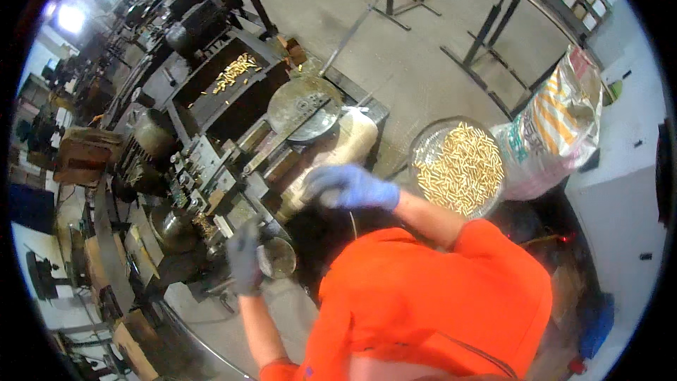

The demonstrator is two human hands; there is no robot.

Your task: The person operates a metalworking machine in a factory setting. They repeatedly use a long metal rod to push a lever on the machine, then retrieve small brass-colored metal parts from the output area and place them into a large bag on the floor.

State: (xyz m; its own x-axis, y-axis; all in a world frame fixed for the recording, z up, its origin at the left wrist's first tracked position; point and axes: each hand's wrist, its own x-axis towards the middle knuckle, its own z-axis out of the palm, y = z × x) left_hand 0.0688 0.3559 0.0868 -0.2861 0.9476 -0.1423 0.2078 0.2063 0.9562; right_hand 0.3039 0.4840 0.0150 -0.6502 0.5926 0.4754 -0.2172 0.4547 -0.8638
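My left hand, in a dark grey glove, is at the near side of a metal machine; its fingers are too blurred to read. Beside it sits a small round metal bowl. My right hand, in a blue glove with grey fingertips, is over the machine's right front edge. Its fingers are curled, and what they hold, if anything, is hidden. A round metal pan lies on the machine beyond my right hand, with a pale cloth-like bundle next to it.
A round basin full of small brass-coloured pieces stands to my right, against a large white woven sack with yellow stripes. More brass pieces lie in a dark tray on the machine. Metal stands are on the floor beyond.
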